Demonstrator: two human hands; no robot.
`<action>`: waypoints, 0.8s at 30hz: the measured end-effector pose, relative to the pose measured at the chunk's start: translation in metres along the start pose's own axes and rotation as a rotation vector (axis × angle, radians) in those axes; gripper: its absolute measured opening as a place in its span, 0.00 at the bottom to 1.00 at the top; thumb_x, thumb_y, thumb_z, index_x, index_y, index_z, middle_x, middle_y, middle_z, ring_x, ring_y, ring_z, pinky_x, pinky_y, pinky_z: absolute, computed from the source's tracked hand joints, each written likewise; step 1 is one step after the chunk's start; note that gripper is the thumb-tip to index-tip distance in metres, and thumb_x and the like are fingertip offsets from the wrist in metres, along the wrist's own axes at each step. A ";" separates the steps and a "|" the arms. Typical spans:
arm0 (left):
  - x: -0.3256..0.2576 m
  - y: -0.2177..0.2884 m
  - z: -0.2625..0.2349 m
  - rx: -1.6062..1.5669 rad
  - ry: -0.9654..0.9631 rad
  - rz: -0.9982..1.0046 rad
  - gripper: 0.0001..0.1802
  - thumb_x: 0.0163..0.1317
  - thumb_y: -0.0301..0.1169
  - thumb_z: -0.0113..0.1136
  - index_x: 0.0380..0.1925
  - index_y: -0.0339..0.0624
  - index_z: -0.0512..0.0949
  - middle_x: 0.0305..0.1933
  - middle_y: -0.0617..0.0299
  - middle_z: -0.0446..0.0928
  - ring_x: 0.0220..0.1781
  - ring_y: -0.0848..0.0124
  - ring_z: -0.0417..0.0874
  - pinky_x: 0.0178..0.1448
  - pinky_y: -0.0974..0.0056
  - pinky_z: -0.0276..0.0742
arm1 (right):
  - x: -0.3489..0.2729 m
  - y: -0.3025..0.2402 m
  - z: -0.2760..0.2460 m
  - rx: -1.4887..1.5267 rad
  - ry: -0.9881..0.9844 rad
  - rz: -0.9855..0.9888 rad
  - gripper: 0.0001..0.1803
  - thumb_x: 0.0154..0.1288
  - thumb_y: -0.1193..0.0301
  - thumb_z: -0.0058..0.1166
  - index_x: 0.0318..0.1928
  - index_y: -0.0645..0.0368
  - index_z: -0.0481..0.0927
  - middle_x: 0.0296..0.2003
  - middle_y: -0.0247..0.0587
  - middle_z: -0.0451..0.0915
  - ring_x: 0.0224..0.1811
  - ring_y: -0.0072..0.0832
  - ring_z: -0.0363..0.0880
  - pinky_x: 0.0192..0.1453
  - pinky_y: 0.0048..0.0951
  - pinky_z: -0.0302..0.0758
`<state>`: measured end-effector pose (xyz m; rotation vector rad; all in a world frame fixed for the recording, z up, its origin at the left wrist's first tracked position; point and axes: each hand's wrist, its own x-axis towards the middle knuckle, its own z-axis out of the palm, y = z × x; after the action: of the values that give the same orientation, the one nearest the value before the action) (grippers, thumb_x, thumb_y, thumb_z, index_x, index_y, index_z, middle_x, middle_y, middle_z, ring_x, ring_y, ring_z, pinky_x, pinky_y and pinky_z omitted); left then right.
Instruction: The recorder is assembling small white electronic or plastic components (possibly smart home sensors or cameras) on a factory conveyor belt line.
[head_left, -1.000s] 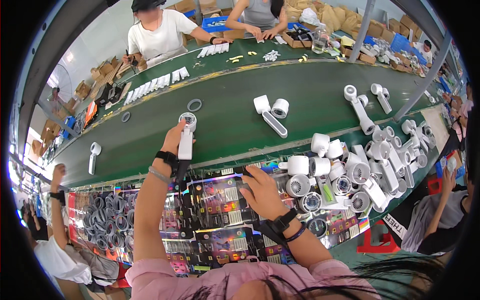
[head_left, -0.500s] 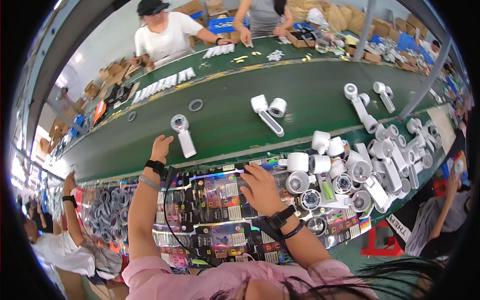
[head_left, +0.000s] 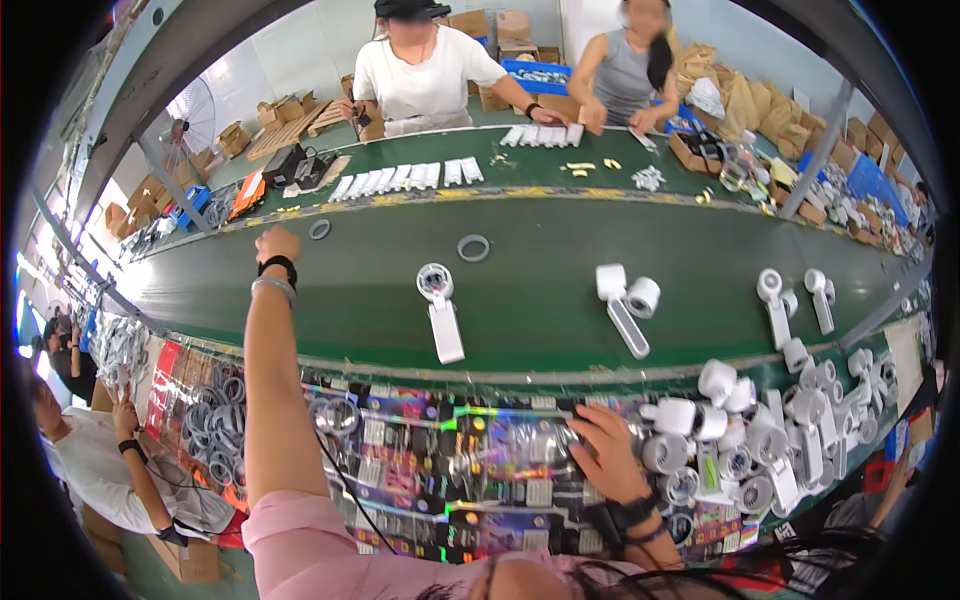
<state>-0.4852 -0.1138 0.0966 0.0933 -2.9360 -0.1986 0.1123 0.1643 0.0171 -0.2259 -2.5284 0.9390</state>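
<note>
My left hand (head_left: 278, 243) reaches far out over the green conveyor belt (head_left: 370, 300), its fingers curled in and mostly hidden. Just to its right lies a small grey ring (head_left: 319, 229). A larger grey ring (head_left: 474, 240) rests on the belt farther right. Between my arms, nearer me, is a white handheld fan part (head_left: 446, 332) with a round head. My right hand (head_left: 612, 458) lies with fingers spread on flat printed packaging under clear plastic (head_left: 520, 440). Beside its fingers begins a pile of white fan parts (head_left: 760, 440).
A heap of grey rings (head_left: 215, 425) is left of my forearm. More white fans (head_left: 625, 315) sit along the belt. Across it, two people work beside rows of white parts (head_left: 405, 180). A metal post (head_left: 820, 150) stands right; another person (head_left: 110, 470) is at left.
My left hand has stretched farther out and left over the belt, its fingers now curled. My view has shifted, so the belt items appear farther right. The right hand stays on the packaging.
</note>
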 end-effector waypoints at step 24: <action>0.042 0.005 0.106 0.149 0.025 0.050 0.16 0.64 0.35 0.53 0.51 0.44 0.76 0.61 0.56 0.71 0.65 0.58 0.68 0.66 0.54 0.68 | 0.004 0.005 0.013 -0.028 -0.074 0.090 0.15 0.56 0.65 0.62 0.45 0.53 0.84 0.54 0.43 0.75 0.61 0.46 0.67 0.64 0.45 0.64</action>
<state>-0.5473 -0.0986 0.0026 0.0430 -2.9207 0.0292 0.1031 0.1618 0.0067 -0.3217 -2.6195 0.9633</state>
